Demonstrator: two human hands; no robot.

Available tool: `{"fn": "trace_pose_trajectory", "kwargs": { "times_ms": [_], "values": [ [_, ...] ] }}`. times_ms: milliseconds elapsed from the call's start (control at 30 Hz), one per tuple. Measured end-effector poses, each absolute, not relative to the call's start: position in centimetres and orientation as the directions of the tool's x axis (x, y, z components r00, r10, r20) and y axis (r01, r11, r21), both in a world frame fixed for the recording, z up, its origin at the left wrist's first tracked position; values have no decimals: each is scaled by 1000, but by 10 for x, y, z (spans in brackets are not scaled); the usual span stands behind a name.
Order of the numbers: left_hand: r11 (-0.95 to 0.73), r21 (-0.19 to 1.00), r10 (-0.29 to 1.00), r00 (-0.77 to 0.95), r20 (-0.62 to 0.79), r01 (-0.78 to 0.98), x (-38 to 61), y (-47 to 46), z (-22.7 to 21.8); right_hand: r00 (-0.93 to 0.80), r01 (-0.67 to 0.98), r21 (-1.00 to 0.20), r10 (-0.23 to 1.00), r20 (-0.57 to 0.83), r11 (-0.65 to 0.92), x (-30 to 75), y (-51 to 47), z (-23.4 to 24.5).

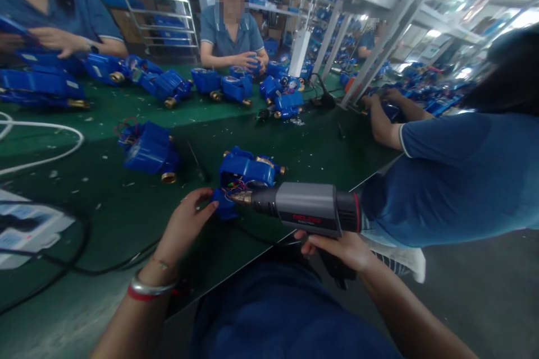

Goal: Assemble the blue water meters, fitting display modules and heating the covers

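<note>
My right hand (337, 252) is wrapped round the handle of a grey and black heat gun (307, 207), held level above the table's front edge. Its metal nozzle points left at coloured wires (236, 186) in the open side of a blue water meter (248, 169) with brass ends. Just left of the nozzle, my left hand (196, 210) pinches a small blue cover (225, 206) between thumb and fingers, beside the meter. Whether the nozzle touches the wires I cannot tell.
Another blue meter (151, 148) and a thin screwdriver (197, 162) lie left of the work. A white power strip (31, 227) with black cables sits at the left. More meters line the back, where co-workers sit. A person in a blue shirt (458, 179) is close on the right.
</note>
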State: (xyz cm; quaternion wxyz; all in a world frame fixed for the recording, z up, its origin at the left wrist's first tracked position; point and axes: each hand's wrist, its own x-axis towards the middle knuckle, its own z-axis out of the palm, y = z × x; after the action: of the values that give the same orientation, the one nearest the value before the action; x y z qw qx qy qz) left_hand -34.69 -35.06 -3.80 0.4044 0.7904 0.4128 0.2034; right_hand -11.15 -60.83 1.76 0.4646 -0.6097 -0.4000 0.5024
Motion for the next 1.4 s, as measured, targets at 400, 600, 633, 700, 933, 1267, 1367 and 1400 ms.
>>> {"fn": "trace_pose_trajectory", "kwargs": {
  "times_ms": [400,600,633,700,933,1267,1367,1400],
  "values": [
    [-371,791,830,557,46,487,-346,-356,-49,354,78,-928,880,-317,-365,-106,-629,16],
    [-495,729,807,561,184,473,-349,-358,-37,400,80,-925,862,-312,-372,-105,-631,15],
    [-519,722,792,577,203,458,-349,-359,-35,396,81,-924,863,-313,-373,-105,-630,15],
    [-551,708,770,596,228,442,-349,-360,-33,394,74,-926,864,-314,-370,-106,-629,16],
    [-604,656,740,624,252,452,-349,-361,-32,321,47,-943,899,-299,-330,-107,-617,19],
    [-520,734,744,654,139,436,-354,-354,-31,306,83,-949,914,-266,-304,-108,-602,22],
    [-369,831,782,623,35,417,-355,-352,-33,312,57,-951,911,-271,-303,-103,-608,21],
    [-268,882,790,613,-30,388,-355,-351,-34,307,44,-950,909,-281,-309,-101,-611,20]
  ]
}}
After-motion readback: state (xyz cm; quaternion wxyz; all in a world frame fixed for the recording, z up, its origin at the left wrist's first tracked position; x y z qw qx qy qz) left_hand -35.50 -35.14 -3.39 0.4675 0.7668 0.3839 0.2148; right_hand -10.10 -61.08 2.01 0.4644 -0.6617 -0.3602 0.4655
